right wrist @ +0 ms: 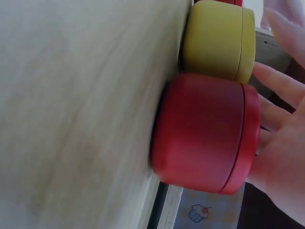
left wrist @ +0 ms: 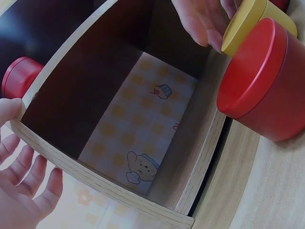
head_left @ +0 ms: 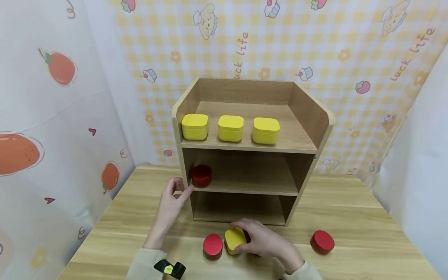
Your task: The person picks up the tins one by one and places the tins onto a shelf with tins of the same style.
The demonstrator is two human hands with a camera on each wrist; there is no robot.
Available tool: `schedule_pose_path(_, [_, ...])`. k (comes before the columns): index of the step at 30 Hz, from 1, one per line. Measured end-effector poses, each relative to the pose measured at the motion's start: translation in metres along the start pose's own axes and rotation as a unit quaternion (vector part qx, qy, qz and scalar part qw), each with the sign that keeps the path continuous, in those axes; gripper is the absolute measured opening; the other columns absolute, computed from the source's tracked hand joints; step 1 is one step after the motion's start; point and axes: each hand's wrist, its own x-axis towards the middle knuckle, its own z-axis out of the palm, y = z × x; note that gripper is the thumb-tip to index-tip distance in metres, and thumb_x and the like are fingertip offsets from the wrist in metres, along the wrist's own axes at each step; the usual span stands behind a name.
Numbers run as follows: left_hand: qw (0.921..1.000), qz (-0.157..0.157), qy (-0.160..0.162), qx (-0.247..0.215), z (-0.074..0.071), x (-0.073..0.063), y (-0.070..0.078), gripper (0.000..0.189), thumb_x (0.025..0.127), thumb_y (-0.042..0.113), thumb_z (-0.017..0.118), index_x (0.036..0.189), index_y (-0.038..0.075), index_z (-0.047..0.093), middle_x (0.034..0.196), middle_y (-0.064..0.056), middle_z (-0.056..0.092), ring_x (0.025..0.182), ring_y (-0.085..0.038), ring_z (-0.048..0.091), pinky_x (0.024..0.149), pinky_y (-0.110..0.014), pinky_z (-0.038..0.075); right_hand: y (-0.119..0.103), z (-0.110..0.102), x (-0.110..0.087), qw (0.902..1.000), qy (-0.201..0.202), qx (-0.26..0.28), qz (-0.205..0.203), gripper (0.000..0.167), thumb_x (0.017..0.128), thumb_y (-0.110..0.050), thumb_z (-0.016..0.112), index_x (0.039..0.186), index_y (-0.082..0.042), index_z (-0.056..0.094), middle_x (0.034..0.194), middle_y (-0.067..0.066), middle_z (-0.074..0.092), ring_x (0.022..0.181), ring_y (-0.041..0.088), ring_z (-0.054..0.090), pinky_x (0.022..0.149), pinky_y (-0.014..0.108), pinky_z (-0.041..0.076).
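Observation:
My left hand [head_left: 175,198] is at the shelf unit's left side, its thumb touching the front edge and the fingers loosely bent outside it. Just above that thumb, a red tin [head_left: 201,176] stands on the middle shelf. My right hand [head_left: 260,239] spreads over a yellow tin [head_left: 235,240] on the table, thumb on the near side and fingers on the far side; the fingertips are close to its lid. Under this palm is another red tin [right wrist: 205,133], mostly hidden in the head view. A red tin [head_left: 212,246] stands left of the yellow one.
The wooden shelf unit [head_left: 245,149] stands at the back of the table [head_left: 353,217]. Along its top shelf are three yellow tins [head_left: 231,128]. Farther right on the table is a red tin [head_left: 322,242]. Patterned cloth [head_left: 353,58] hangs behind and at the sides.

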Motion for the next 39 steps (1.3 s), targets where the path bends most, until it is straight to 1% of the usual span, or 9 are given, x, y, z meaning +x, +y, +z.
schedule_pose_path(3, [1.0000,0.000,-0.001,-0.001,0.000,-0.001,0.000,0.028,0.093,0.016,0.069,0.101,0.000,0.047,0.098,-0.009,0.046,0.095,-0.019,0.046,0.066,-0.021,0.043,0.000,0.001,0.000,0.9999,-0.008,-0.005,0.007,0.060,0.081,-0.036,0.079,0.133,-0.016,0.058,0.129,-0.004,0.057,0.118,0.021,0.052,0.100,0.043,0.041])
schedule_pose_path(8, [1.0000,-0.002,-0.003,-0.002,0.000,-0.001,0.001,0.028,0.093,0.017,0.069,0.101,0.001,0.047,0.099,-0.010,0.047,0.096,-0.020,0.047,0.068,-0.022,0.044,0.000,0.001,-0.001,0.9992,-0.025,-0.011,0.030,0.065,0.079,-0.035,0.081,0.135,-0.016,0.056,0.132,-0.002,0.056,0.121,0.023,0.051,0.101,0.043,0.041])
schedule_pose_path(13, [0.9997,-0.024,-0.003,0.002,0.000,0.000,0.000,0.028,0.093,0.016,0.069,0.104,0.002,0.047,0.100,-0.008,0.046,0.095,-0.018,0.047,0.071,-0.022,0.045,-0.001,0.001,-0.001,0.9987,-0.033,-0.015,0.037,0.066,0.078,-0.034,0.081,0.135,-0.015,0.056,0.131,-0.004,0.057,0.118,0.020,0.052,0.100,0.041,0.042])
schedule_pose_path(19, [0.9994,-0.031,-0.015,0.006,0.001,0.001,0.001,0.027,0.094,0.012,0.067,0.105,0.000,0.046,0.102,-0.009,0.045,0.095,-0.018,0.048,0.073,-0.022,0.046,-0.002,0.001,0.000,0.9986,-0.026,-0.029,0.035,0.063,0.077,-0.026,0.081,0.134,-0.016,0.057,0.129,-0.005,0.058,0.114,0.017,0.053,0.097,0.039,0.044])
schedule_pose_path(23, [0.9996,-0.026,-0.008,0.005,0.001,0.000,0.001,0.028,0.094,0.016,0.068,0.106,0.002,0.047,0.101,-0.007,0.045,0.095,-0.016,0.048,0.073,-0.021,0.046,-0.006,0.002,0.001,0.9989,-0.024,-0.029,0.027,0.063,0.073,-0.018,0.079,0.133,-0.016,0.057,0.128,-0.004,0.058,0.110,0.016,0.052,0.092,0.036,0.045])
schedule_pose_path(26, [0.9997,-0.022,-0.007,0.007,0.000,-0.001,0.003,0.029,0.094,0.018,0.068,0.106,0.002,0.047,0.102,-0.007,0.045,0.095,-0.016,0.048,0.073,-0.021,0.046,-0.009,0.003,0.002,0.9990,-0.020,-0.028,0.029,0.064,0.072,-0.016,0.079,0.132,-0.018,0.057,0.127,-0.005,0.058,0.108,0.016,0.052,0.088,0.036,0.046])
schedule_pose_path(29, [0.9996,-0.024,-0.012,0.009,-0.001,0.000,0.003,0.030,0.094,0.019,0.068,0.107,0.002,0.046,0.103,-0.007,0.045,0.095,-0.016,0.048,0.074,-0.021,0.045,-0.010,0.003,0.001,0.9988,-0.010,-0.033,0.033,0.064,0.072,-0.016,0.079,0.132,-0.020,0.057,0.128,-0.003,0.057,0.111,0.019,0.052,0.089,0.038,0.047])
schedule_pose_path(34, [0.9989,-0.040,-0.014,0.018,-0.001,0.001,0.004,0.027,0.094,0.014,0.066,0.106,0.000,0.046,0.102,-0.009,0.045,0.094,-0.017,0.048,0.073,-0.021,0.045,-0.013,-0.001,-0.001,0.9989,0.002,-0.043,0.017,0.063,0.074,-0.019,0.079,0.133,-0.018,0.056,0.129,-0.002,0.057,0.118,0.023,0.051,0.095,0.040,0.045])
schedule_pose_path(39, [0.9993,-0.036,-0.010,0.011,0.000,0.001,0.002,0.029,0.094,0.016,0.067,0.106,0.001,0.046,0.102,-0.008,0.045,0.096,-0.016,0.047,0.075,-0.020,0.045,-0.020,-0.010,-0.006,0.9986,0.023,-0.041,-0.022,0.058,0.075,-0.018,0.078,0.130,-0.015,0.057,0.122,-0.007,0.058,0.111,0.015,0.052,0.092,0.036,0.045])
